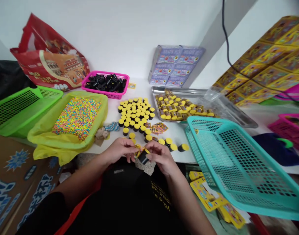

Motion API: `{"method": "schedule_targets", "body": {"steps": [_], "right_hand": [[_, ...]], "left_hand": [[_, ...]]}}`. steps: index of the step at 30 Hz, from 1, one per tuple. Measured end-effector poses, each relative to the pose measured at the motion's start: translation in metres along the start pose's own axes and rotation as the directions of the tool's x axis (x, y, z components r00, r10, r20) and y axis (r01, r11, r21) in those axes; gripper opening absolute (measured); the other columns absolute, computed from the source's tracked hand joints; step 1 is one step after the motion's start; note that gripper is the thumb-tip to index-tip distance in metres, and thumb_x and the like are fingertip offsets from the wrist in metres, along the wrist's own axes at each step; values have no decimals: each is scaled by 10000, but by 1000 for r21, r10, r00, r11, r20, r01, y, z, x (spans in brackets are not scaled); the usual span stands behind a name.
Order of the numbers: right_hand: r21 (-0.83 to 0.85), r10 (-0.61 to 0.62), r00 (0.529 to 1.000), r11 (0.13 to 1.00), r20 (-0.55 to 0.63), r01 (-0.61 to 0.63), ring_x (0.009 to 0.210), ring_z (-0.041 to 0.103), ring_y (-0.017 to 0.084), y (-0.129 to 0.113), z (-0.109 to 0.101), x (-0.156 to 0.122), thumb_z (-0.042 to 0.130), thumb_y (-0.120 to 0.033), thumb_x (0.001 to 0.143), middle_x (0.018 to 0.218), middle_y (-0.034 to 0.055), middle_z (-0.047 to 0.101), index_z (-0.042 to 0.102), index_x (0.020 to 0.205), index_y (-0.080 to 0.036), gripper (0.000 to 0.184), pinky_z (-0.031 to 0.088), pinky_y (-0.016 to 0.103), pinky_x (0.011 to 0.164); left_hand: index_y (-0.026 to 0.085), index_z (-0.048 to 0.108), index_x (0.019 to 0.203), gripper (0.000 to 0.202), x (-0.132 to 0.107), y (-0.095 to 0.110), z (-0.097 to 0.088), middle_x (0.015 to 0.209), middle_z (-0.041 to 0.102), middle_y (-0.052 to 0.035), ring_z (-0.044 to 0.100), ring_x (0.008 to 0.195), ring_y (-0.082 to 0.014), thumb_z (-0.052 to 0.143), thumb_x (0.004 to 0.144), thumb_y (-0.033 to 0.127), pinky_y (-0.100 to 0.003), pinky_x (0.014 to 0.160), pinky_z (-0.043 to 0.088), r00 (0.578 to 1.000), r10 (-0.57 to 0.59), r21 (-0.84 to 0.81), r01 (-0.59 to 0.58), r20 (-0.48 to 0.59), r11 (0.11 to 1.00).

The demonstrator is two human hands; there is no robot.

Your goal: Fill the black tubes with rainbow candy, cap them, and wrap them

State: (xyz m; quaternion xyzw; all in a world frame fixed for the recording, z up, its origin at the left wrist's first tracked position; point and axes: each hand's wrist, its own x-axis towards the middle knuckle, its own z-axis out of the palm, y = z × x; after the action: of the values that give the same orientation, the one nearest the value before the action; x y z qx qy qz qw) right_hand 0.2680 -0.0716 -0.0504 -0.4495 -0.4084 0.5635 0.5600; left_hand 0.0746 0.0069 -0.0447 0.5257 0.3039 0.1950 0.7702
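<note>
Nearest the cam.: person's torso in black fabric shirt w/ yellow lettering. In front of it, both hands meet at table edge.

L hand: fingertips pinching small yellow-orange printed label. R hand: thumb and fingers closed around small black cylindrical container, tilted, yellow at upper end. Label and container sit btwn the two hands, just above front edge of white flat-topped table; contact btwn label and container cannot be told.

Beyond hands, on table: cluster of upright black cylinders w/ round yellow caps; more of same kind stand nr R hand. Beside cluster, loose pile of orange-yellow printed slips.

Left of cluster: crumpled blue-and-white striped cloth, then basin lined w/ yellow plastic sheet, holding small multicoloured round pellets. Behind: pink plastic mesh basket w/ black cylindrical parts.

Right of cluster: shiny rectangular metal tray w/ yellow-capped, label-wrapped cylinders. In front of tray: turquoise plastic mesh basket, nr side toward camera. Behind tray: stacked purple printed boxes, upright against wall
</note>
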Motion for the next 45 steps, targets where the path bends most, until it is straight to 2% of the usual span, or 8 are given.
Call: {"method": "schedule_targets", "body": {"steps": [4,10,14,18,25,33,40,45], "right_hand": [[50,-82,997,995,-16,82,604,530,127,-18,-7,0,802,-332,617,866,56,704,715,765,-204,214,384,232,459],[-42,-83,996,996,-26,82,541,444,96,-26,-2,6,806,-291,623,691,-9,600,706,761,-205,190,338,241,472],[-108,-38,994,994,-100,27,494,413,85,-23,2,5,841,-294,589,628,-34,557,671,722,-209,232,302,241,446],[-97,20,994,995,-104,-30,462,438,82,-20,7,3,834,-301,614,604,-29,575,660,720,-198,229,306,234,429],[-113,-68,977,993,-202,46,438,424,68,-14,13,3,864,-315,581,589,-41,560,634,682,-191,280,313,224,409],[-168,-79,974,985,-211,43,427,408,66,-15,12,3,843,-315,576,556,-39,557,629,653,-189,260,288,223,398],[-231,-95,975,972,-202,47,451,403,73,-26,14,-1,829,-286,595,569,-43,556,618,667,-200,239,293,230,416],[-264,-66,995,963,-76,43,498,454,82,-23,12,-5,877,-285,566,590,-49,557,635,700,-187,293,334,226,459]], "left_hand": [[119,636,673,336,0,3,-2,543,661,-29,590,434,-106,839,645,385,-197,418,465,998,58,172,-53,-26,984],[125,675,679,258,-3,15,2,562,656,-9,588,475,-98,828,640,329,-190,439,473,994,112,286,-108,3,952],[127,706,692,244,-4,15,2,576,663,-17,596,490,-105,833,638,329,-198,456,479,991,131,240,-133,27,961],[129,741,719,250,-2,10,1,605,677,-30,583,497,-95,838,640,346,-191,458,457,990,136,219,-138,22,966],[99,723,769,349,4,-3,3,638,708,-61,558,432,-99,849,613,385,-203,400,399,996,83,74,-80,-34,994],[111,660,728,381,5,-13,11,595,675,-25,491,395,-71,851,605,416,-193,382,312,997,52,-40,-55,-64,998],[105,700,781,411,8,-15,21,732,710,-54,625,663,-134,890,575,407,-260,661,448,995,72,-140,-81,-75,987],[112,646,671,438,11,-16,30,596,614,10,547,545,-85,919,519,419,-224,577,405,998,-10,-343,-12,-63,939]]}}
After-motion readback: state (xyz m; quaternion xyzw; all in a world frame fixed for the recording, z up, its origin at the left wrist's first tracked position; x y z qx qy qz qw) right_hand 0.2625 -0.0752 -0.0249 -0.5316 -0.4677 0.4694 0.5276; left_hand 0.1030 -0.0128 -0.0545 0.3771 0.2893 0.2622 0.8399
